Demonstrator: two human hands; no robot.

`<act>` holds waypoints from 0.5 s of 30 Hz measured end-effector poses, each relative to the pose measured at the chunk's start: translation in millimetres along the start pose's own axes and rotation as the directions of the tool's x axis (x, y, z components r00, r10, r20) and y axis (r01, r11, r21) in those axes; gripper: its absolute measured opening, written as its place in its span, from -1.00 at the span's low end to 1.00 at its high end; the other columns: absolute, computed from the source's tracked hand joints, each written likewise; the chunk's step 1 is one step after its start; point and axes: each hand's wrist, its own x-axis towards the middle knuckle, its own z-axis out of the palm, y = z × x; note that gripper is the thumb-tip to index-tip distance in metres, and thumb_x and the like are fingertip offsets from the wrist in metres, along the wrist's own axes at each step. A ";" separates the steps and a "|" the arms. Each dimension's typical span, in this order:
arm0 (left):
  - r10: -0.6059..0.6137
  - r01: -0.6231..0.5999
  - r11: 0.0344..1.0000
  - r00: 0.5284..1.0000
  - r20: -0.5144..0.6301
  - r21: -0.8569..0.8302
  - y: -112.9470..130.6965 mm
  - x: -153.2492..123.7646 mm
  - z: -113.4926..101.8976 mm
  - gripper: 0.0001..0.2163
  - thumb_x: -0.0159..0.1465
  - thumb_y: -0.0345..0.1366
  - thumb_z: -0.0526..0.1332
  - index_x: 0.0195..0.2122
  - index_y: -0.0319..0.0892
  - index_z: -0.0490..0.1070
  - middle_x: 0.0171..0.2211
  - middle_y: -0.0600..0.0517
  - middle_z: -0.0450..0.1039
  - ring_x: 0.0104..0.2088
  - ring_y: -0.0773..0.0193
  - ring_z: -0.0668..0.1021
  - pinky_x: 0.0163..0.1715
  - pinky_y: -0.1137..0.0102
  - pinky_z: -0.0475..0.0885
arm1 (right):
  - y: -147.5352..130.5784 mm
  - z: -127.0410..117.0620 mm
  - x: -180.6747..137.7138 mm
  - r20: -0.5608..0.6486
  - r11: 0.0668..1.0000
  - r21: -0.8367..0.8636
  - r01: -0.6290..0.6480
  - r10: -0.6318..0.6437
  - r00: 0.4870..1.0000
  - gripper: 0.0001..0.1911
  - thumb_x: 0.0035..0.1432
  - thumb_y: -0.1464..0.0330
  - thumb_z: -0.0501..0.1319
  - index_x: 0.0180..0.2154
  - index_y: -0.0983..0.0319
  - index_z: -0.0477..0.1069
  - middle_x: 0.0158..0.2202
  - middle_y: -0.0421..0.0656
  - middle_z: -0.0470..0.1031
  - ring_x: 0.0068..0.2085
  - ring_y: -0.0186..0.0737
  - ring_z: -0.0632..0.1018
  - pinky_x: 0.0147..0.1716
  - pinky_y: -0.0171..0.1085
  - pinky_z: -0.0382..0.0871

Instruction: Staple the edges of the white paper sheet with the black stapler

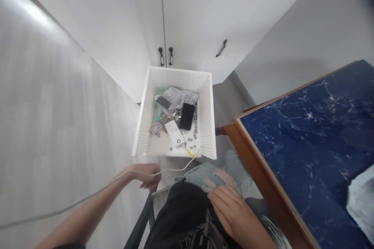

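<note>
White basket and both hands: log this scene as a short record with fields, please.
Container: white perforated plastic basket, before a white cabinet
Contents: black rectangular phone; white rectangular device with a round dark mark; crumpled printed papers
Left hand: loosely curled outside the basket's near side; grip unclear
Right hand: fingers extended, over black cloth garment
Cable: thin white cable, from the view's left edge to the basket
Right side: blue marble-patterned table, brown edge

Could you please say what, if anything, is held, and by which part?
The right grip holds nothing visible, resting on black clothing; the left grip is unclear.
</note>
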 end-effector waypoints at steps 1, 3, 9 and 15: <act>0.021 0.000 0.996 0.971 -0.239 0.087 9.0 3.0 -1.7 -0.86 0.03 -0.44 0.12 -0.61 -0.17 0.41 -0.68 0.04 0.40 -0.69 0.23 0.44 -0.64 0.39 0.39 | 0.1 0.9 -1.3 -0.007 1.000 -0.006 0.001 -0.001 1.000 -0.76 0.40 0.54 0.05 -0.10 0.20 0.45 -0.23 -0.16 0.54 -0.21 -0.16 0.50 -0.08 -0.14 0.36; 0.117 0.046 0.972 0.760 -0.639 0.232 29.0 12.6 -4.3 -0.80 0.13 -0.46 0.08 -0.57 -0.18 0.42 -0.62 0.00 0.43 -0.55 0.22 0.52 -0.42 0.36 0.46 | 0.4 1.8 -3.6 -0.014 1.000 -0.016 0.000 0.000 1.000 -0.75 0.40 0.53 0.04 -0.10 0.20 0.46 -0.25 -0.16 0.54 -0.22 -0.17 0.50 -0.08 -0.14 0.37; 0.242 0.129 0.936 0.440 -0.865 0.328 66.8 64.8 -22.9 -0.73 0.37 -0.49 0.00 -0.11 -0.20 0.50 -0.10 -0.16 0.55 -0.11 0.10 0.58 -0.04 0.26 0.41 | 2.6 1.4 -12.8 -0.029 0.999 -0.032 -0.023 0.022 0.999 -0.73 0.39 0.53 0.03 -0.09 0.19 0.47 -0.28 -0.16 0.52 -0.24 -0.17 0.51 -0.14 -0.17 0.39; 0.352 0.106 0.888 0.471 -0.809 0.448 100.8 140.7 -41.9 -0.74 0.40 -0.37 0.20 0.10 -0.15 0.45 0.05 -0.14 0.49 -0.01 0.10 0.57 -0.02 0.30 0.42 | 3.5 6.1 -26.1 -0.046 0.997 -0.062 -0.054 0.051 0.998 -0.70 0.37 0.56 0.03 -0.05 0.19 0.46 -0.24 -0.17 0.54 -0.20 -0.14 0.53 -0.04 -0.12 0.38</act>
